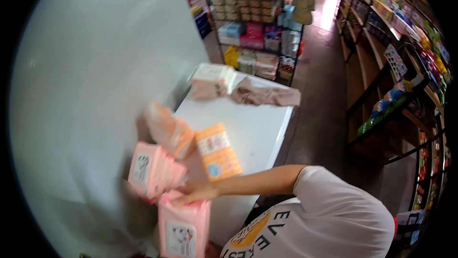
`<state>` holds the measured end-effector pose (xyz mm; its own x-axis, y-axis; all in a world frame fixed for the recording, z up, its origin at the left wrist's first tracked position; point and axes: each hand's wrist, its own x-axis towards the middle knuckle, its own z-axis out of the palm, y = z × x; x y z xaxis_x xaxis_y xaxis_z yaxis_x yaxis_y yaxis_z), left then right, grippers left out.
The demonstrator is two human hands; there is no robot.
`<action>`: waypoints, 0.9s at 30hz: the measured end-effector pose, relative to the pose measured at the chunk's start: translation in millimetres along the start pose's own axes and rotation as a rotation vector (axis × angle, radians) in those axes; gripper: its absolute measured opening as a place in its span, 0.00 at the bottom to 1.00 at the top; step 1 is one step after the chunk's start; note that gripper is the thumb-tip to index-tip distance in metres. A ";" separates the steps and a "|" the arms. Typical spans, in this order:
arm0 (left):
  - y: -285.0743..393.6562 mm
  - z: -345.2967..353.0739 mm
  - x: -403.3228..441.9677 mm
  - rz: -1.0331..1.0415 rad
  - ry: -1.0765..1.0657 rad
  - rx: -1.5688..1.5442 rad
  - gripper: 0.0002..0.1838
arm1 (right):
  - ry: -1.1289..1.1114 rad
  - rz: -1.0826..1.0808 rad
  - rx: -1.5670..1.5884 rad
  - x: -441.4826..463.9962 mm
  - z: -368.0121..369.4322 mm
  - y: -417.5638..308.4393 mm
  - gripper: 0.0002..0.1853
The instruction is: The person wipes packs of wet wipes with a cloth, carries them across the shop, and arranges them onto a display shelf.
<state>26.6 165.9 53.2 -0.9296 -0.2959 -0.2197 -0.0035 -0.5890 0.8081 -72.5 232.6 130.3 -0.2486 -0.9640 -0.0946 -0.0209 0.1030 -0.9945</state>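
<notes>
My right hand (198,193) reaches in from the right, its fingers pressed on the upper end of a pink package (183,227) with a cartoon animal on its white label. Of my left hand (213,250) only a little skin shows beside the package's lower right; its fingers are hidden. Just above my right hand, more pink packages (150,170) are stacked against the pale wall. Beyond them lies a blurred orange and white bundle (169,129). An orange checked package (217,152) rests flat on the white table (253,136).
At the table's far end are a white and pinkish package (210,80) and a crumpled brown cloth (267,95). Behind stands a rack of packaged goods (253,29). Long stocked shelves (377,53) line the right side, across a dark floor aisle (317,81).
</notes>
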 end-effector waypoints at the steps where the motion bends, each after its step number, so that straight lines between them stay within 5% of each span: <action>1: -8.9 10.7 5.3 -0.009 -0.013 0.016 0.36 | 0.029 0.000 -0.016 -16.0 -10.2 -9.3 0.54; 4: -40.1 52.1 16.9 -0.033 -0.028 0.057 0.35 | 0.163 -0.087 -0.035 -70.4 -46.2 -20.8 0.53; 6: -66.6 81.9 19.0 -0.039 -0.024 0.071 0.35 | 0.287 -0.346 0.141 -118.7 -83.4 -16.7 0.53; 18: -226.6 312.8 56.6 -0.049 0.013 0.053 0.35 | 0.819 -0.166 0.524 -450.8 -286.1 74.1 0.35; 27: -282.8 436.1 186.2 -0.064 -0.051 0.020 0.35 | 0.949 -0.143 0.564 -499.5 -409.3 112.5 0.36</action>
<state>-306.1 605.3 22.1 -0.9448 -0.2189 -0.2437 -0.0707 -0.5902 0.8041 -346.9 826.0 84.5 -0.9238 -0.3550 -0.1437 0.2746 -0.3527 -0.8945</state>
